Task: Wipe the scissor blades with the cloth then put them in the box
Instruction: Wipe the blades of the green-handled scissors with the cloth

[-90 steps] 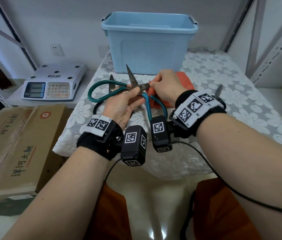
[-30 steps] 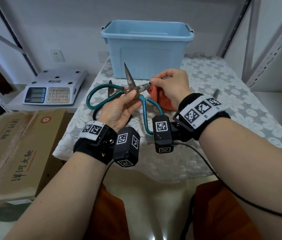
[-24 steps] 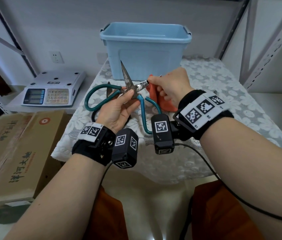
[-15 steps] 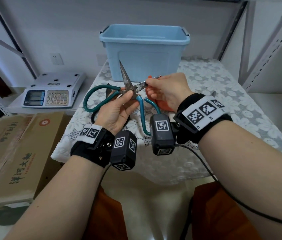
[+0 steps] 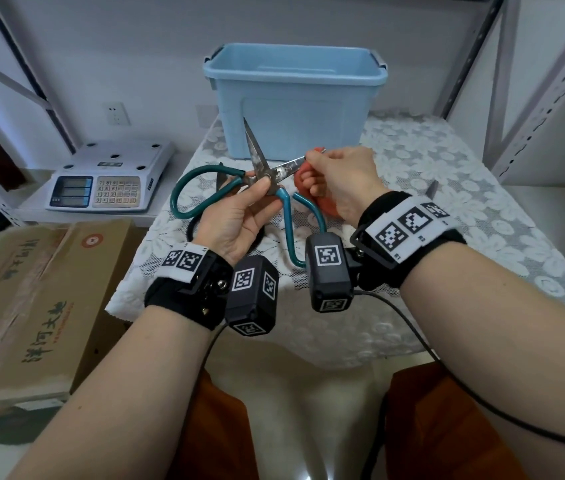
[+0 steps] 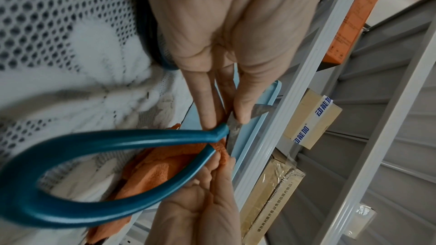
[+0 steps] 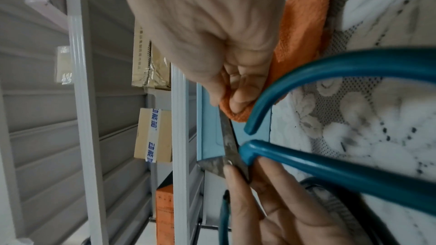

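From the head view, our left hand (image 5: 239, 216) pinches the open scissors (image 5: 267, 174) at the pivot, above the table (image 5: 447, 174) before the blue box (image 5: 294, 98). Our right hand (image 5: 339, 178) pinches the orange cloth (image 5: 322, 206) round one blade. In the left wrist view, fingers (image 6: 243, 100) clamp the pivot. In the right wrist view, the cloth (image 7: 304, 25) seemingly wraps the blade's outer end.

light: soft, even, cool daylight | shadows: faint | glare: pale sheen on floor (image 5: 312, 427) | distortion: wide-angle bending at edges | blur: wrist views soft up close, tablecloth (image 6: 70, 47) smeared
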